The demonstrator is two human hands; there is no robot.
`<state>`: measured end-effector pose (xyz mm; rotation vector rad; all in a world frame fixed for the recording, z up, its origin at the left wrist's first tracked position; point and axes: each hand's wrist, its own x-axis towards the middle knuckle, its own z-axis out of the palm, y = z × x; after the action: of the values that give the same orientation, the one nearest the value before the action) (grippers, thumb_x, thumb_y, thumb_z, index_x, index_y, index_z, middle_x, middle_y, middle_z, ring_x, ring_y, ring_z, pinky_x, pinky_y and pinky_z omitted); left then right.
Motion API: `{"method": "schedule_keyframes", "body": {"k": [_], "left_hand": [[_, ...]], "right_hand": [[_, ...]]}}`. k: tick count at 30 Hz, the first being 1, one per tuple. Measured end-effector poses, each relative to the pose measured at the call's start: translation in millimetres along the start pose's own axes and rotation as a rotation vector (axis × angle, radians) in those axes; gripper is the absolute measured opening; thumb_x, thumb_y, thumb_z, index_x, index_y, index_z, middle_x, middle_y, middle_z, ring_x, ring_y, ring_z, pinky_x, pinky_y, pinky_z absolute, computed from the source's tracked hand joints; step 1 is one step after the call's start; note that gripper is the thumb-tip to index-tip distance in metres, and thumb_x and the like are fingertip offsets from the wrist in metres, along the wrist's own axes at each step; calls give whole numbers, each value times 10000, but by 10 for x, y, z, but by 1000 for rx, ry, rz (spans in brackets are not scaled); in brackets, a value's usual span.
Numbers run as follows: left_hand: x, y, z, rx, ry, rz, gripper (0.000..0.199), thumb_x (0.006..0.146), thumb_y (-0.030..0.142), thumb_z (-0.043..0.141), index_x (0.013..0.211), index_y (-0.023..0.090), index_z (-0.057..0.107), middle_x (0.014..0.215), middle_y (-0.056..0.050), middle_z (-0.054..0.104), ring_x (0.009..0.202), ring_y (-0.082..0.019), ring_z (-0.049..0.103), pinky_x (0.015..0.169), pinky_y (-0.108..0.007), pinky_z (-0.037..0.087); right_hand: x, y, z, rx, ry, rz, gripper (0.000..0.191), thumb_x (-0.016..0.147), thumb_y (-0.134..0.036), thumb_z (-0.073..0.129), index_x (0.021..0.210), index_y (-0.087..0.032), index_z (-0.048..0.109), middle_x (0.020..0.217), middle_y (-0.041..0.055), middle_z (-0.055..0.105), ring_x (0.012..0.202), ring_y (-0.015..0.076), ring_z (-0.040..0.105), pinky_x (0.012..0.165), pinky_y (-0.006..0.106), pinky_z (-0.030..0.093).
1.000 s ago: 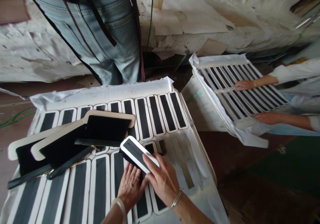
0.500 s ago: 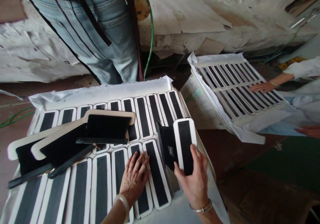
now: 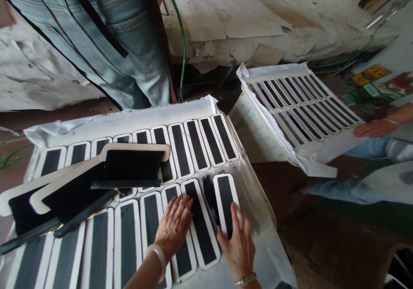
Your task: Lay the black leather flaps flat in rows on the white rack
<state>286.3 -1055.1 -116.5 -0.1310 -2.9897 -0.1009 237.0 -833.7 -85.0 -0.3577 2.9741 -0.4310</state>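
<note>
Rows of flat black panels with white rounded borders (image 3: 180, 149) lie on a white-covered board (image 3: 258, 237). My left hand (image 3: 176, 222) rests flat with fingers spread on the panels of the near row. At the right end of that row, my right hand (image 3: 237, 241) grips a white-edged black piece (image 3: 226, 194) by its lower end, thumb on one side and fingers on the other. A dark flap shows along this piece's left side. Several black pieces with cream edges (image 3: 132, 164) lie overlapped across the panels at the left.
A person in jeans (image 3: 135, 44) stands beyond the board. At the right is a second board with similar panels (image 3: 277, 142), where another person's hand (image 3: 376, 127) rests near its edge. A green hose (image 3: 183, 44) hangs behind.
My right hand has moved left and down with the piece, bringing it closer to the row's end. My left hand stays on the panels. The other person's hand has shifted right.
</note>
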Motion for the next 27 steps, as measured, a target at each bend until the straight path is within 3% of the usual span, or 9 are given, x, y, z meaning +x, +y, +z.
{"method": "schedule_keyframes", "body": {"k": [3, 6, 11, 17, 21, 27], "left_hand": [[107, 1, -1, -43, -7, 5, 379, 907, 231, 482, 1279, 227, 556, 1225, -51, 660, 1151, -223, 590, 1028, -414, 415], [173, 55, 23, -90, 40, 28, 316, 910, 218, 484, 1199, 178, 604, 1248, -36, 649, 1165, -215, 569, 1040, -387, 404], [247, 183, 36, -146, -11, -72, 386, 932, 255, 463, 1313, 244, 529, 1235, -12, 649, 1140, -212, 566, 967, -377, 435], [312, 306, 75, -223, 0, -160, 340, 941, 318, 466, 1259, 262, 573, 1297, 17, 620, 1146, -208, 549, 1001, -393, 371], [332, 332, 60, -259, 19, -220, 410, 958, 303, 432, 1359, 237, 487, 1316, 28, 609, 1157, -192, 534, 1011, -383, 353], [372, 328, 38, -187, -51, -190, 446, 958, 266, 409, 1402, 298, 438, 1456, 81, 469, 1163, -201, 521, 939, -391, 391]], "right_hand": [[99, 24, -23, -19, 31, 21, 698, 910, -484, 477, 1500, -197, 240, 1298, 193, 427, 1097, 339, 559, 769, 432, 592], [173, 64, -63, -58, 75, 47, 692, 907, -498, 469, 1496, -205, 254, 1289, 191, 433, 1066, 342, 570, 736, 437, 593], [78, 101, -58, -77, -13, -17, 674, 893, -395, 500, 1497, -246, 241, 1331, 161, 411, 1079, 318, 578, 801, 427, 587], [81, 22, 59, -26, -48, -12, 710, 866, -347, 549, 1497, -254, 238, 1350, 151, 401, 1138, 317, 543, 872, 445, 565], [207, -26, 205, 89, -59, -55, 760, 869, -412, 578, 1507, -227, 209, 1347, 163, 409, 1180, 320, 511, 922, 460, 540], [217, 20, 340, 30, -87, -186, 738, 889, -426, 550, 1511, -196, 225, 1395, 196, 379, 1235, 355, 452, 963, 513, 496]]}}
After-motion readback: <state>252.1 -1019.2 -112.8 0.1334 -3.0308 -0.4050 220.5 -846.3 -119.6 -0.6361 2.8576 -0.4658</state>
